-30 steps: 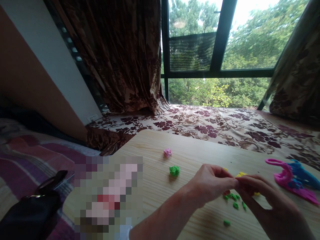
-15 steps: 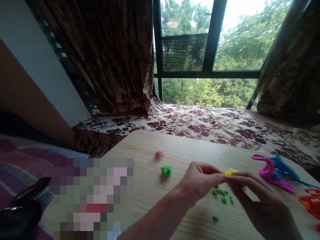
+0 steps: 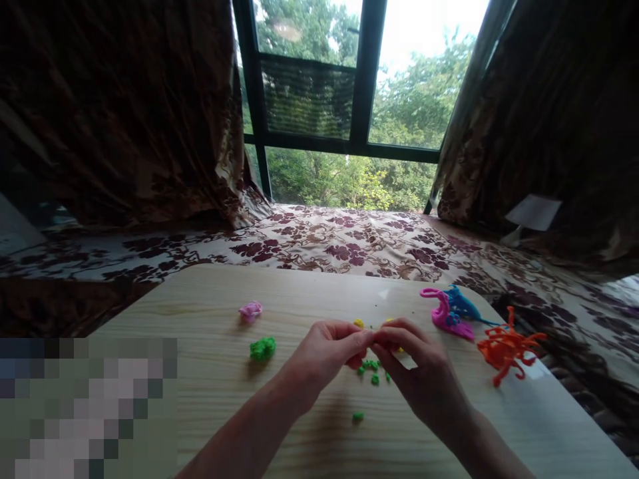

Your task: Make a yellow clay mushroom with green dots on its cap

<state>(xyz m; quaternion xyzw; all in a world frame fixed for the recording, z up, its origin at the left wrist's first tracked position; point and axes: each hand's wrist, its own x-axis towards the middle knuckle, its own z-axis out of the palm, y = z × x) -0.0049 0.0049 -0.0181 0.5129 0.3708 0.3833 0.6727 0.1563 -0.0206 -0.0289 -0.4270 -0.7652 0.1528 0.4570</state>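
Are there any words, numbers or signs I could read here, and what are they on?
None that I can read: no lettering shows on the table, the green bits, the orange figure or the window.
The pixelated patch at bottom left is too blurred to tell.

With forearms (image 3: 249, 429) slanting inward, the left hand (image 3: 324, 352) and right hand (image 3: 424, 356) meet at pinched fingertips (image 3: 366, 340).

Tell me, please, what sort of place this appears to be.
Probably a room in a home: floral curtains flank a dark-framed window, a floral cloth is spread below it, and a pale wooden table stands in front.
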